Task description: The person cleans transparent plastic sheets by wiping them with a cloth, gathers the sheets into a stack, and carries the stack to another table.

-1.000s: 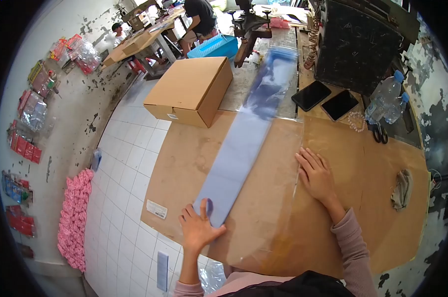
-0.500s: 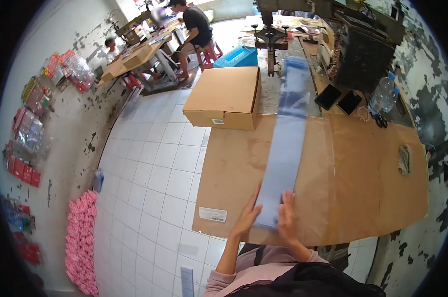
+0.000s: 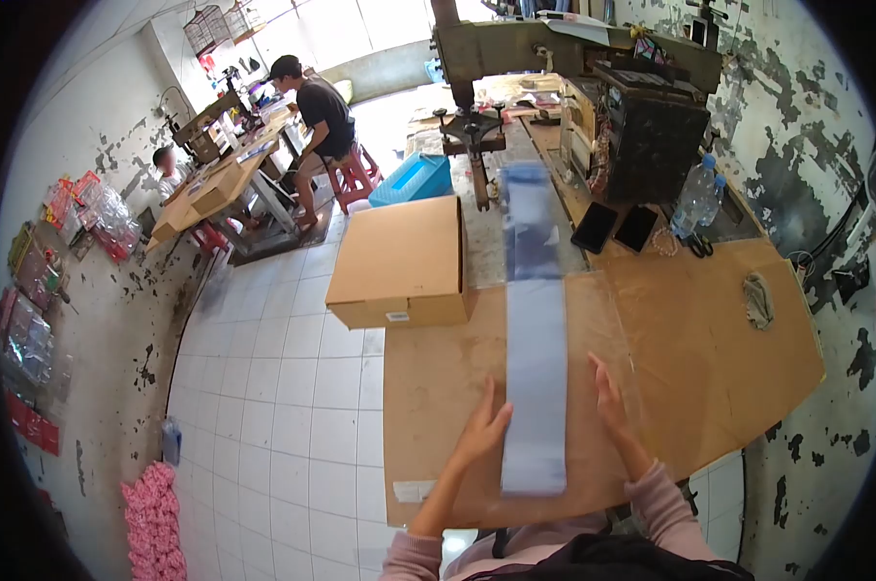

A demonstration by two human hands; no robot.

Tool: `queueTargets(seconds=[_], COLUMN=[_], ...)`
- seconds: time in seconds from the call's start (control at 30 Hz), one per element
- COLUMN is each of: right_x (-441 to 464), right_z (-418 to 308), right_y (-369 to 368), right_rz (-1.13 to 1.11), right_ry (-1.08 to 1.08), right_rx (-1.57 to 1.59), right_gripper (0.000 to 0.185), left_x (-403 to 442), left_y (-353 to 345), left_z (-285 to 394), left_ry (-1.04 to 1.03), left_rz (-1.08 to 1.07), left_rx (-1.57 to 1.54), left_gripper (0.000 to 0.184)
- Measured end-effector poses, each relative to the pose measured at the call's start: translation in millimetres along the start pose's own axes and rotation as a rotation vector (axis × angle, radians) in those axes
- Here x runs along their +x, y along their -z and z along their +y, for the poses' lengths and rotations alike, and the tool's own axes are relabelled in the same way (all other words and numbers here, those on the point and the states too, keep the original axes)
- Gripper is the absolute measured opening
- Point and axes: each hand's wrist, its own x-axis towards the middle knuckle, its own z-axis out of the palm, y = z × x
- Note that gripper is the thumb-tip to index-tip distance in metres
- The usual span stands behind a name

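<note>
A long strip of bluish clear plastic film, which looks like a stack of flat sheets, lies lengthwise on the brown cardboard sheet. Its far end reaches onto the machine bed under the press arm. My left hand rests along the strip's left edge, thumb by the plastic and fingers stretched forward. To the right, apart from the strip, my right hand hovers with its fingers extended and nothing in them.
A closed cardboard box stands at the left, with a blue plastic basket behind it. Two phones, water bottles and scissors lie at the right. A press arm overhangs the far end. People sit at another bench.
My right hand has come off the strip and moved right. My left hand stays at its left edge. The strip now lies straighter, and the view has tilted up.
</note>
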Motion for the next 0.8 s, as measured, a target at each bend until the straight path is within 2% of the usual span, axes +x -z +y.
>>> queueTargets(seconds=[0.1, 0.17, 0.23, 0.37, 0.4, 0.53, 0.63, 0.77, 0.8], right_x=[93.9, 159.6, 240.4, 334.5, 356.2, 397.3, 372.4, 365.2, 377.4], right_z=[-20.6, -23.3, -7.9, -21.9, -13.8, 25.3, -20.1, -21.8, -2.6], right_y=[-2.3, -8.4, -23.5, -35.5, -38.9, -61.0, -58.6, -64.3, -58.0], right_rz=[0.047, 0.055, 0.122, 0.16, 0.178, 0.088, -0.048, 0.021, 0.017], right_ry=[0.018, 0.042, 0.016, -0.157, -0.191, -0.208, -0.278, -0.231, -0.206], right_rx=[-0.043, -0.06, -0.12, -0.236, -0.241, -0.119, 0.041, 0.101, 0.222], right_gripper=[0.064, 0.067, 0.07, 0.075, 0.075, 0.076, 0.076, 0.073, 0.075], left_x=[97.5, 173.9, 241.9, 339.1, 349.8, 370.2, 374.0, 375.6, 373.1], left_y=[9.1, 7.7, 9.2, 9.8, 13.1, 12.7, 21.7, 24.0, 23.8], left_z=[24.3, 15.7, 14.4, -4.9, -4.1, -11.2, -15.0, -13.3, -14.8], left_ry=[-0.01, -0.061, -0.055, 0.064, 0.123, 0.132, 0.139, 0.1, 0.088], left_rz=[0.081, 0.138, 0.245, 0.305, 0.245, 0.105, 0.043, 0.035, 0.041], left_rx=[-0.06, -0.096, -0.01, -0.018, 0.003, -0.366, -0.57, -0.675, -0.7], left_gripper=[0.07, 0.07, 0.071, 0.075, 0.079, 0.08, 0.082, 0.079, 0.078])
